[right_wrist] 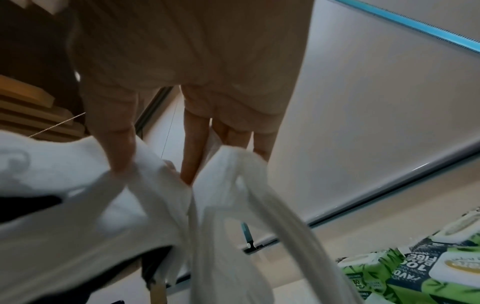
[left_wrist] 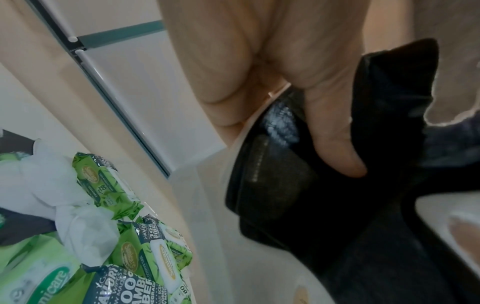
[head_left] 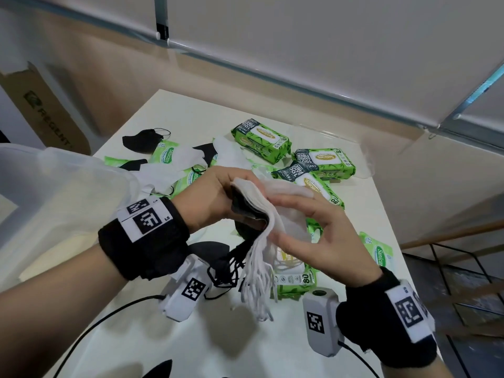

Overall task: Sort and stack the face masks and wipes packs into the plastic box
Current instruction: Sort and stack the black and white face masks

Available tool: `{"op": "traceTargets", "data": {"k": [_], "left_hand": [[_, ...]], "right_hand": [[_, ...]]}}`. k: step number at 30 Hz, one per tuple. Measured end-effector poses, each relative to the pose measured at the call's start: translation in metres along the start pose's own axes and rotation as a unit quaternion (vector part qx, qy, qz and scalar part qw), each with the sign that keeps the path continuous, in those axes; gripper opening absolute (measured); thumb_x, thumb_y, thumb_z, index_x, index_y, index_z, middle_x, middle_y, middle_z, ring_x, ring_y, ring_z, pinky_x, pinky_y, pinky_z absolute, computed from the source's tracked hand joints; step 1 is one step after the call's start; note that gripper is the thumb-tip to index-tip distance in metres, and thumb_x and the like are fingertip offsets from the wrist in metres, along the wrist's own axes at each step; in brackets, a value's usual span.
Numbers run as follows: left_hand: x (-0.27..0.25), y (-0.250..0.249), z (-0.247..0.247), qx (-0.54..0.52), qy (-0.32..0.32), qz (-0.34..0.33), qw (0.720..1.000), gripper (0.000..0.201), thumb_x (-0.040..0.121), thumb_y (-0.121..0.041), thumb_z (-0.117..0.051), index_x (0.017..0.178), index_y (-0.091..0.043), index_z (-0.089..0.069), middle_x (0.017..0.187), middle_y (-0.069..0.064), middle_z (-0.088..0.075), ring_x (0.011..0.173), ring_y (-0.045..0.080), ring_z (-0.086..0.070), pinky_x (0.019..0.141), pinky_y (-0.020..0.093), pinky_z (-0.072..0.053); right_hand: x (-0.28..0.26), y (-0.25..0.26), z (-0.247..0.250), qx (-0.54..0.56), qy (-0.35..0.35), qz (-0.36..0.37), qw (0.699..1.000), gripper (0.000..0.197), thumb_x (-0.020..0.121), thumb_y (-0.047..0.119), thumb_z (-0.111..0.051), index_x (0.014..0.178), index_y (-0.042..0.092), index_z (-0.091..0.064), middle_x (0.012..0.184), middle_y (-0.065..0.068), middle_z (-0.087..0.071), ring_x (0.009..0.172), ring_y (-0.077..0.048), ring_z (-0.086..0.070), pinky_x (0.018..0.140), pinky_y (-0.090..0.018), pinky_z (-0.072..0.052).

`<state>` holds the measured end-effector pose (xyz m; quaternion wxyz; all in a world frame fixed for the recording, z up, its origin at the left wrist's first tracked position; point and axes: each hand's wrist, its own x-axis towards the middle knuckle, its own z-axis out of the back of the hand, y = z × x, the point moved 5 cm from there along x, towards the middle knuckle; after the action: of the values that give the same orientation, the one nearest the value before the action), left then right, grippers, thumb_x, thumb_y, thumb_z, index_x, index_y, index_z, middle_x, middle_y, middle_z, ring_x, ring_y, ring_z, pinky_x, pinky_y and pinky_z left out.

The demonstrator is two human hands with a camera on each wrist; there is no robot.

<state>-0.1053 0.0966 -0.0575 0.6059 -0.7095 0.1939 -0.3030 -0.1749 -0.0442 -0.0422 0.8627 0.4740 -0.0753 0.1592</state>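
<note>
A bundle of face masks (head_left: 261, 211) is held above the middle of the table (head_left: 191, 336), between the left hand (head_left: 210, 197) on its left and the right hand (head_left: 319, 236) on its right. The plastic box (head_left: 54, 192) is found at the left, beside the left wrist. Behind the hands, loose masks (head_left: 185, 159) and small wipes packs (head_left: 165, 152) are scattered at the left of the table, and large wipes packs (head_left: 261, 139) are gathered at the right. Another wipes pack (head_left: 296, 276) lies beneath the bundle. A cardboard box (head_left: 46, 110) stands beyond the table's left edge.
</note>
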Motion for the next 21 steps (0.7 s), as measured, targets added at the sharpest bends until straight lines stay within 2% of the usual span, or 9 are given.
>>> {"op": "traceTargets", "data": {"k": [4, 7, 9, 11, 13, 15, 17, 19, 21], "left_hand": [[-0.001, 0.006, 0.001, -0.033, 0.010, 0.039, 0.999, 0.021, 0.053, 0.001, -0.069, 0.054, -0.020, -0.066, 0.064, 0.001, -0.066, 0.060, 0.010, -0.064, 0.052, 0.018, -0.049], [-0.002, 0.007, 0.000, -0.012, 0.027, 0.037, 0.999, 0.021, 0.044, -0.014, -0.078, 0.059, -0.025, -0.067, 0.067, -0.003, -0.066, 0.062, 0.011, -0.060, 0.056, 0.019, -0.048], [-0.003, 0.007, -0.002, -0.016, 0.040, 0.051, 0.998, 0.021, 0.043, -0.016, -0.077, 0.059, -0.026, -0.067, 0.065, -0.006, -0.064, 0.059, 0.009, -0.059, 0.054, 0.017, -0.047], [-0.002, 0.008, -0.002, -0.008, 0.043, 0.049, 0.998, 0.027, 0.044, -0.005, -0.076, 0.058, -0.025, -0.067, 0.061, -0.008, -0.063, 0.054, 0.005, -0.058, 0.052, 0.015, -0.046], [-0.002, 0.006, 0.000, -0.011, 0.033, 0.047, 0.998, 0.032, 0.049, 0.007, -0.068, 0.058, -0.024, -0.069, 0.059, -0.008, -0.064, 0.053, 0.004, -0.059, 0.052, 0.014, -0.046], [-0.002, 0.005, 0.001, -0.030, 0.023, 0.057, 0.998, 0.036, 0.051, 0.010, -0.061, 0.060, -0.023, -0.071, 0.058, -0.007, -0.066, 0.053, 0.005, -0.061, 0.052, 0.015, -0.047], [-0.003, 0.004, 0.001, -0.045, 0.015, 0.064, 0.997, 0.038, 0.050, 0.012, -0.059, 0.062, -0.022, -0.073, 0.059, -0.005, -0.067, 0.053, 0.006, -0.061, 0.053, 0.015, -0.048], [-0.004, 0.004, 0.001, -0.054, 0.007, 0.071, 0.996, 0.037, 0.051, 0.012, -0.056, 0.061, -0.020, -0.072, 0.057, -0.005, -0.065, 0.052, 0.006, -0.059, 0.052, 0.014, -0.046], [-0.004, 0.009, 0.006, -0.051, -0.012, 0.084, 0.995, 0.031, 0.057, 0.015, -0.054, 0.065, -0.012, -0.068, 0.059, 0.000, -0.063, 0.053, 0.010, -0.057, 0.051, 0.017, -0.045]], "right_hand": [[0.001, -0.002, -0.006, -0.037, -0.027, 0.020, 0.999, 0.041, 0.066, 0.005, -0.069, 0.105, 0.017, -0.072, 0.110, -0.002, -0.066, 0.105, 0.005, -0.056, 0.088, -0.005, -0.037], [0.002, -0.005, -0.004, -0.045, -0.073, 0.023, 0.996, 0.034, 0.068, 0.014, -0.061, 0.099, 0.019, -0.073, 0.103, 0.002, -0.068, 0.101, 0.005, -0.057, 0.085, -0.005, -0.039], [0.001, -0.008, 0.000, -0.028, -0.114, 0.006, 0.993, 0.029, 0.069, 0.018, -0.058, 0.092, 0.020, -0.075, 0.096, 0.007, -0.071, 0.095, 0.001, -0.061, 0.082, -0.008, -0.042], [0.000, -0.010, 0.003, -0.013, -0.156, -0.017, 0.988, 0.021, 0.070, 0.022, -0.059, 0.082, 0.028, -0.074, 0.082, 0.014, -0.071, 0.082, -0.002, -0.063, 0.074, -0.013, -0.045], [0.000, -0.014, 0.006, -0.010, -0.176, -0.038, 0.984, 0.020, 0.071, 0.018, -0.060, 0.074, 0.034, -0.071, 0.064, 0.016, -0.064, 0.065, -0.004, -0.057, 0.065, -0.016, -0.046], [-0.001, -0.020, 0.006, -0.001, -0.156, -0.058, 0.986, 0.025, 0.073, 0.009, -0.060, 0.072, 0.033, -0.068, 0.055, 0.020, -0.057, 0.058, 0.000, -0.053, 0.061, -0.011, -0.040], [-0.002, -0.022, 0.003, 0.009, -0.118, -0.063, 0.991, 0.030, 0.075, 0.001, -0.064, 0.073, 0.030, -0.068, 0.066, 0.023, -0.063, 0.065, 0.004, -0.058, 0.064, -0.006, -0.039], [-0.004, -0.019, 0.001, 0.014, -0.097, -0.048, 0.994, 0.029, 0.074, 0.001, -0.070, 0.076, 0.030, -0.066, 0.078, 0.020, -0.065, 0.072, 0.001, -0.060, 0.068, -0.009, -0.041], [-0.006, -0.014, -0.001, 0.016, -0.101, -0.022, 0.994, 0.028, 0.073, 0.003, -0.072, 0.077, 0.028, -0.062, 0.081, 0.018, -0.062, 0.074, -0.003, -0.057, 0.070, -0.015, -0.043]]}}
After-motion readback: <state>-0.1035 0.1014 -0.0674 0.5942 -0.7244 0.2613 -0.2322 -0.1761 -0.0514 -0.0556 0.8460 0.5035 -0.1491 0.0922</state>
